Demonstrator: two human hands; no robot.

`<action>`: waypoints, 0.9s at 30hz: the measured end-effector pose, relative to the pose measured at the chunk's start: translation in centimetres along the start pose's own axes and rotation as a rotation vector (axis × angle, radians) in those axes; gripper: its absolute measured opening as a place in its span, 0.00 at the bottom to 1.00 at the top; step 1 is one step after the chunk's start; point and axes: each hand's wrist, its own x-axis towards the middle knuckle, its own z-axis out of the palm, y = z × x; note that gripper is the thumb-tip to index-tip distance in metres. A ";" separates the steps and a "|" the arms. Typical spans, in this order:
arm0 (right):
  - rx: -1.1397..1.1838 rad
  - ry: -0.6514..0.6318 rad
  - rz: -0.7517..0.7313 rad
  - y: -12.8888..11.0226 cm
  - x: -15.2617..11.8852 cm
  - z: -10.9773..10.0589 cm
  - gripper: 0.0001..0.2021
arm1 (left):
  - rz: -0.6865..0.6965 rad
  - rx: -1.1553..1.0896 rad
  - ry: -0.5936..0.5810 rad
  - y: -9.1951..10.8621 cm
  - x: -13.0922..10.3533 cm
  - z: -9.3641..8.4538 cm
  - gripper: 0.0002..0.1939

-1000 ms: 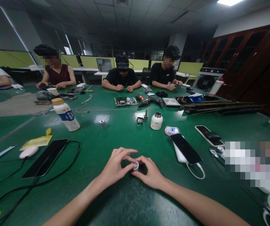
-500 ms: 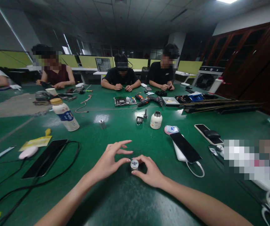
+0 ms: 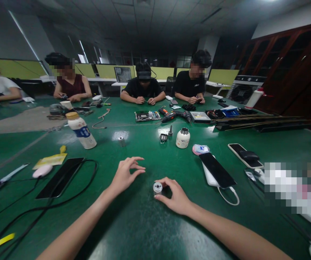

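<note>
A small silver motor [image 3: 158, 188] stands upright on the green tabletop, its round end with a central boss facing up. The thumb and fingers of my right hand [image 3: 175, 196] curve around it and grip its sides. To the left, my left hand [image 3: 126, 173] hovers over the table, holding nothing, with thumb and fingers apart. Beyond it a second small metal cylinder [image 3: 121, 141] stands upright.
Left are a milk bottle [image 3: 82, 131], a tablet [image 3: 60, 178] and black cables. Ahead stand a white flask [image 3: 182, 138] and its metal cap [image 3: 163, 138]. Phones [image 3: 217, 170] lie right. Circuit board [image 3: 147, 116] and power drills [image 3: 175, 115] lie farther back. Other people sit across the table.
My left hand has drawn away from the motor to the left. My right hand still holds the motor. The camera view has shifted slightly left.
</note>
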 end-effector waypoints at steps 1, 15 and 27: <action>0.001 0.000 0.004 0.0 0.0 0.0 0.16 | -0.021 0.009 -0.055 -0.9 0.1 0.0 0.18; -0.007 0.003 0.004 0.2 0.0 0.1 0.17 | -0.083 -0.196 -0.115 0.2 -0.3 0.9 0.22; -0.019 0.016 -0.029 0.5 -0.1 0.3 0.16 | 0.062 -0.173 -0.245 4.7 -1.8 1.4 0.19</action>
